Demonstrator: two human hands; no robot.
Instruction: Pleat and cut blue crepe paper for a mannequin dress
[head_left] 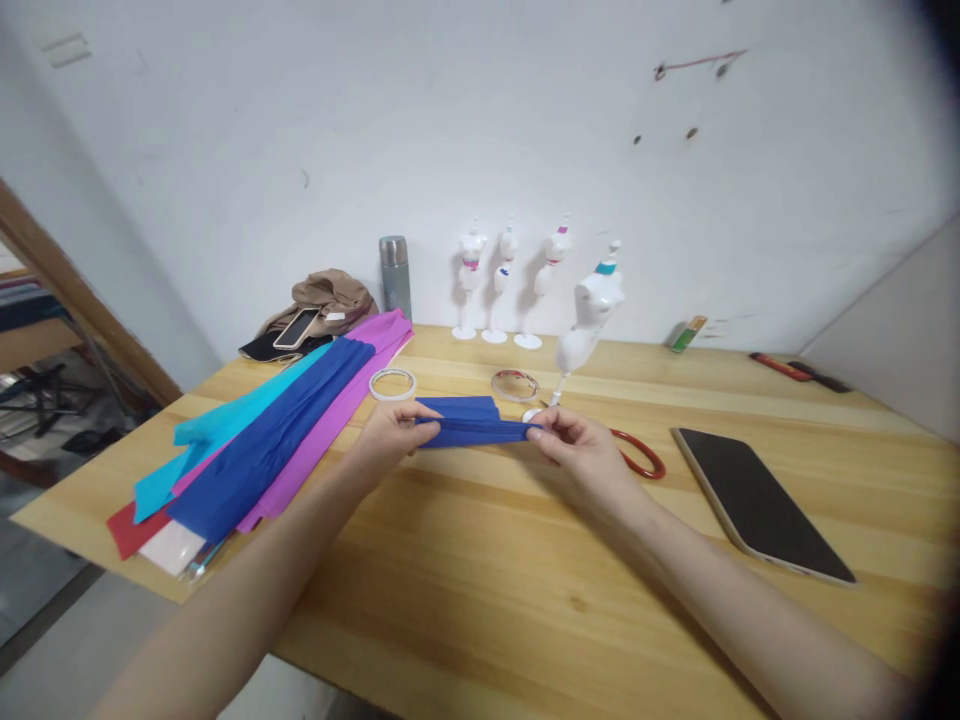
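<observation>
From the head view, the person is leaning over a pale wooden table (480, 570) and pinching a folded strip of dark blue crepe paper (469, 422) at both ends: the left hand (390, 432) is gripping the left end between thumb and fingers, and the right hand (581, 450) is clamping the right end the same way. The strip is lying stretched between them, low over the tabletop near its middle, with its far layers resting on the wood. Just behind it two tape rolls (392, 383) (515, 385) are lying flat, and a small white dress-form mannequin (589, 320) is standing tilted just beyond the right hand. Red-handled scissors (641, 458) are peeking out beside that wrist, and a dark tablet (757, 500) is lying further right. To the left, long crepe sheets (277, 440) in teal, blue, purple and red are lying fanned out and overhanging the table edge. As I see it, the thin paper could tear if the two hands are pulling apart too hard, and the folds could slip out of line if either pinch is loosening; a careless right elbow could also be knocking that leaning mannequin over
</observation>
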